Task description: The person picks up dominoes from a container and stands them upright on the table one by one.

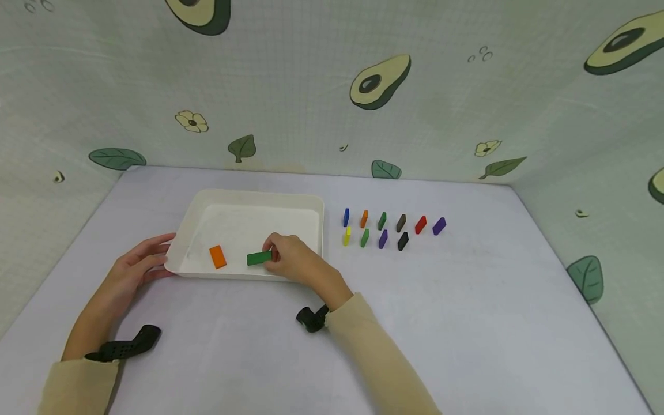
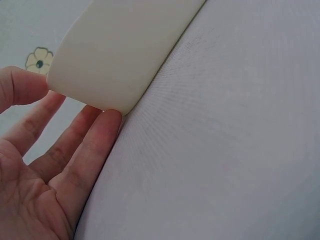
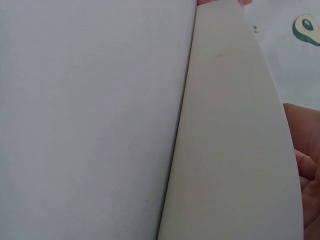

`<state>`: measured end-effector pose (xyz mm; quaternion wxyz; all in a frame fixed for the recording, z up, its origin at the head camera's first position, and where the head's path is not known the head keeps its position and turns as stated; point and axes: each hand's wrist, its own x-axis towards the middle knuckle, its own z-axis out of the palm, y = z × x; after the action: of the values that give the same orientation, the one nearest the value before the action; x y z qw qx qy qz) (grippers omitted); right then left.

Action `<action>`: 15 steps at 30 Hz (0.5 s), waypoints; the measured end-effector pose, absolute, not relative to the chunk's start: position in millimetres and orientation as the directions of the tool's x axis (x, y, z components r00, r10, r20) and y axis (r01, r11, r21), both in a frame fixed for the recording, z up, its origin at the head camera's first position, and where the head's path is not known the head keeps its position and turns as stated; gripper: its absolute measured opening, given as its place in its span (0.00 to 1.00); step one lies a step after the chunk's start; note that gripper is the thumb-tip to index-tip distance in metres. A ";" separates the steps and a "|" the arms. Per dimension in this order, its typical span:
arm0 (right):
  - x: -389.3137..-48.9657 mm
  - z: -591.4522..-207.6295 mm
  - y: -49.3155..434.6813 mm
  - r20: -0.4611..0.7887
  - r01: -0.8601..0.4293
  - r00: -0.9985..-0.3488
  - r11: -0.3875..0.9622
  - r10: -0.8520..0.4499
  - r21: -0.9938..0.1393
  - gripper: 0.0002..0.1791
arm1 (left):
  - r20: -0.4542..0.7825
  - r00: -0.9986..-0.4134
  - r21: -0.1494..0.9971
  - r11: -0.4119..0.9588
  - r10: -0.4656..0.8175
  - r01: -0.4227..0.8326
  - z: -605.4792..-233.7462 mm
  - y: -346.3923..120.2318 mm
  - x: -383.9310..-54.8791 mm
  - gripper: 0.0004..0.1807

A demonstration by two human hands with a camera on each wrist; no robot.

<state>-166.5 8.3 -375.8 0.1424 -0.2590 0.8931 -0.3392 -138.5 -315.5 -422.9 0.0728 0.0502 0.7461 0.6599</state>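
My right hand (image 1: 293, 256) is over the white tray (image 1: 249, 199), pinching one end of a green domino-like block (image 1: 257, 258) that lies level. An orange block (image 1: 218, 256) lies flat in the tray, left of the green one. At the tray's near-left corner my left hand (image 1: 137, 265) touches the outer side with outstretched fingers. The left wrist view has those fingers (image 2: 87, 150) against the end of the tray wall (image 2: 115, 55). In the right wrist view the tray's near wall (image 3: 225, 125) hides the green block and most of my right hand (image 3: 307, 170).
Right of the tray, two rows of small upright blocks stand on the white tabletop (image 1: 467, 323), including a blue one (image 1: 346, 217), a yellow one (image 1: 347, 236), a red one (image 1: 421, 225) and a black one (image 1: 403, 241). An avocado-patterned cloth (image 1: 301, 86) rises behind.
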 end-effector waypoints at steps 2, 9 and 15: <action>-166.0 -375.2 10.6 -0.066 -0.362 -0.830 0.625 -0.554 -0.691 0.12 | -0.040 -0.984 0.992 0.125 0.173 -0.018 -422.7 -315.3 -138.4 0.24; -165.0 -375.8 19.1 -0.028 -0.363 -0.842 0.605 -0.538 -0.709 0.11 | -0.038 -0.984 0.992 0.125 0.173 -0.016 -423.6 -315.6 -138.2 0.24; -162.1 -373.6 29.5 -0.016 -0.343 -0.854 0.588 -0.519 -0.733 0.11 | -0.041 -0.985 0.989 0.144 0.170 -0.016 -422.6 -315.0 -138.2 0.24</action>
<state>-162.1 29.5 -373.6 0.1150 -0.2441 0.8835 -0.3828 -138.2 -315.0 -422.6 0.0712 0.0509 0.7529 0.6523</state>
